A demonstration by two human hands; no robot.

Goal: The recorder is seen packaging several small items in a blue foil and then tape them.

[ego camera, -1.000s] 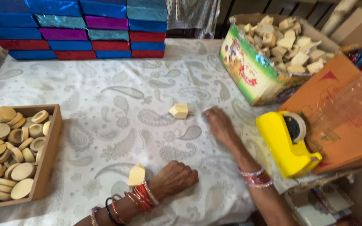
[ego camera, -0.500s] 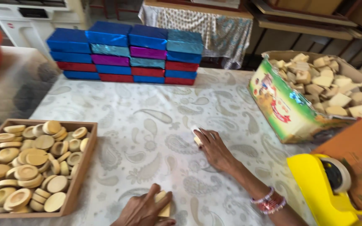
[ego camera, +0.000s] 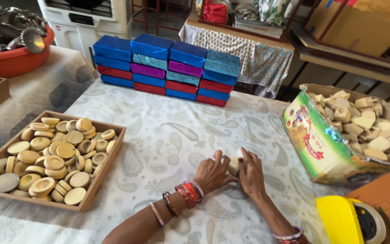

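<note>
My left hand (ego camera: 212,172) and my right hand (ego camera: 250,171) meet in the middle of the patterned tablecloth (ego camera: 168,131). Between them they press pale wooden house-shaped blocks (ego camera: 234,165) together, and only a small part of the wood shows past the fingers. I cannot tell how many blocks are in the grip. Both wrists wear bangles.
A wooden tray (ego camera: 103,177) of round wooden discs sits at the left. A printed cardboard box (ego camera: 313,138) full of wooden blocks stands at the right, a yellow tape dispenser (ego camera: 347,222) at the lower right. Foil-wrapped flat boxes (ego camera: 167,70) are stacked at the back. A red basin (ego camera: 12,61) is far left.
The left hand has carried its block from the near edge up to the right hand. The two hands now hold the blocks together. The camera has tilted up.
</note>
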